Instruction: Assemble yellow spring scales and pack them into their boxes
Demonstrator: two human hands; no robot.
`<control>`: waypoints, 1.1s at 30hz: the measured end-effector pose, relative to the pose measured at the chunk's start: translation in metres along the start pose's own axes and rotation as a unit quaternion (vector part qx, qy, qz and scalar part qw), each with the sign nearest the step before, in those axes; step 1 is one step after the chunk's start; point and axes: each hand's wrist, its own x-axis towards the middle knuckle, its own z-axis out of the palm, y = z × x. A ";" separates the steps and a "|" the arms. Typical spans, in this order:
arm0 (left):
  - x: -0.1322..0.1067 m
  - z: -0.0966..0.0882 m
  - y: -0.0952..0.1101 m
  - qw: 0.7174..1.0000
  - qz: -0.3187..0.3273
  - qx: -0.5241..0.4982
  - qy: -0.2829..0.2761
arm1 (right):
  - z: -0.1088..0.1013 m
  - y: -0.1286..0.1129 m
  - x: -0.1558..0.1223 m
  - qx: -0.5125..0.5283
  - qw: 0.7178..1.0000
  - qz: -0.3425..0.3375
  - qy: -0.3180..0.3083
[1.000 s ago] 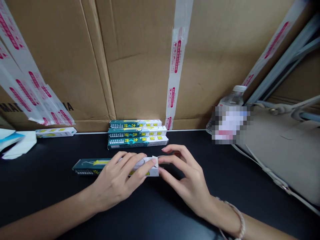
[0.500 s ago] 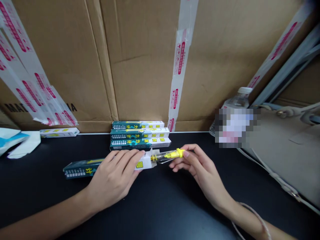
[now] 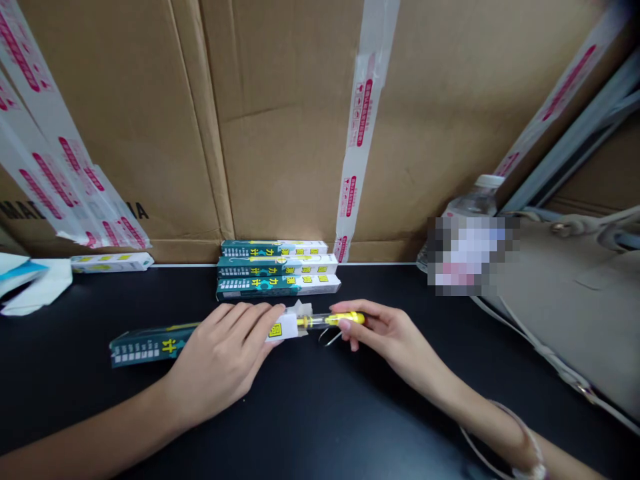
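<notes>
My left hand (image 3: 225, 353) lies over a long green and white carton (image 3: 140, 347), its fingers wrapped around the middle. The carton rests flat, and its right end is open with the paper flaps (image 3: 302, 310) sticking out. From that end protrudes a clear tube spring scale (image 3: 316, 321) with a yellow end; the rest of it is hidden inside the carton. My right hand (image 3: 387, 330) pinches the yellow end between thumb and fingers. A thin metal hook (image 3: 327, 339) hangs just below the tube, near my right fingertips.
Three similar cartons (image 3: 277, 267) lie side by side against a large cardboard box (image 3: 300, 167). Another carton (image 3: 113, 263) and a torn white and blue packet (image 3: 37, 287) are at the far left. A plastic bottle (image 3: 483, 200) and a beige bag (image 3: 570, 300) stand on the right.
My right hand has shifted slightly left and down, its fingers now further over the yellow end. The metal hook has swung below the tube. My left hand still holds the carton.
</notes>
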 end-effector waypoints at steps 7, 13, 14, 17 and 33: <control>0.002 -0.001 -0.001 0.997 -0.052 0.059 0.011 | -0.070 0.003 0.021 -0.159 0.986 -0.056 0.005; 0.002 -0.001 -0.002 0.995 -0.049 0.080 0.026 | -0.097 0.004 0.025 -0.231 0.969 -0.058 -0.069; 0.002 -0.001 -0.002 0.996 -0.045 0.075 0.031 | -0.096 0.003 0.025 -0.243 0.965 -0.061 -0.077; 0.002 -0.001 -0.002 0.997 -0.036 0.061 0.037 | -0.087 -0.001 0.022 -0.275 0.954 -0.071 -0.096; 0.001 0.002 -0.001 0.997 -0.048 0.057 0.006 | -0.044 -0.011 0.000 -0.496 0.837 -0.223 -0.069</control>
